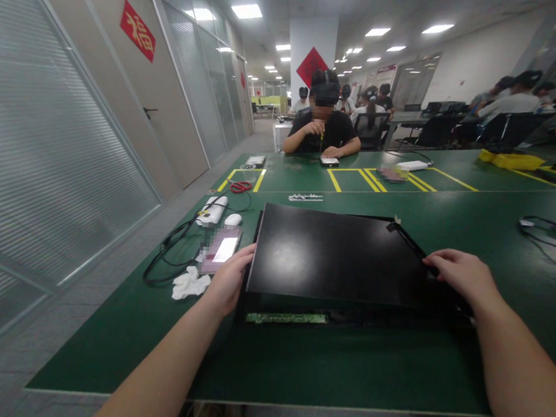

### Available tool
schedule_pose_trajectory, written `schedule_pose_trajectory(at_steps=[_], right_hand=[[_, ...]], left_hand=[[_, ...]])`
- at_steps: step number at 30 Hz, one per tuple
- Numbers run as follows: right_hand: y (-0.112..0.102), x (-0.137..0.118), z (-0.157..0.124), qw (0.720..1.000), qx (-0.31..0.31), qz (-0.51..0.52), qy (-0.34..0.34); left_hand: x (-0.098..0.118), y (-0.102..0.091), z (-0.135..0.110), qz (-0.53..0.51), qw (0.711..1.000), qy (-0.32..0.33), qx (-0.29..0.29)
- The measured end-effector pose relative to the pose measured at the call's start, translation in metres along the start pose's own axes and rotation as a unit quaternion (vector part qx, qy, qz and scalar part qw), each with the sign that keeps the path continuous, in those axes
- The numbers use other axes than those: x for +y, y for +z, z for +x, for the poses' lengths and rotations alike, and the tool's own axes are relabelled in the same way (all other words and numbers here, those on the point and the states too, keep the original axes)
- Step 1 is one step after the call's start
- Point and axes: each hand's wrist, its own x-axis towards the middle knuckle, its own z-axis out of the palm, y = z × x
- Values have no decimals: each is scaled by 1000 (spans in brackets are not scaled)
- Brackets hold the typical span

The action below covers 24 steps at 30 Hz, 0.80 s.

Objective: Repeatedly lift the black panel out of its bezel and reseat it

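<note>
A glossy black screen panel (pixel 327 256) lies on the green table in front of me, sitting in or on a thin black frame (pixel 410 241) that shows past its right edge. Along the near side, below the panel, a strip of green circuit board (pixel 287 318) is exposed. My left hand (pixel 229 281) grips the panel's left edge, its fingertips partly hidden behind it. At the right, my right hand (pixel 461 273) is closed, with thumb and fingers pinching the black frame's side.
Left on the green table (pixel 112 343) are a phone (pixel 225 249), crumpled tissue (pixel 191 284), white power strip (pixel 212 210), black cable (pixel 155 256) and red-handled scissors (pixel 241 186). Small silver parts (pixel 305 198) lie beyond the panel. Opposite, a person (pixel 324 124) works with a screwdriver.
</note>
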Motion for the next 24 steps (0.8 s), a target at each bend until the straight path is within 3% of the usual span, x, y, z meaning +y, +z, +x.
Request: schedule_pose_trajectory(at_steps=[6, 12, 24], right_hand=[[-5, -7, -3, 999, -23, -20, 20], [-5, -8, -5, 1000, -7, -15, 9], [-4, -7, -4, 1000, -20, -4, 23]], left_hand=[[0, 1, 0, -10, 1000, -4, -18], [-3, -5, -3, 24, 998, 23, -62], [-3, -5, -3, 6, 997, 7, -71]])
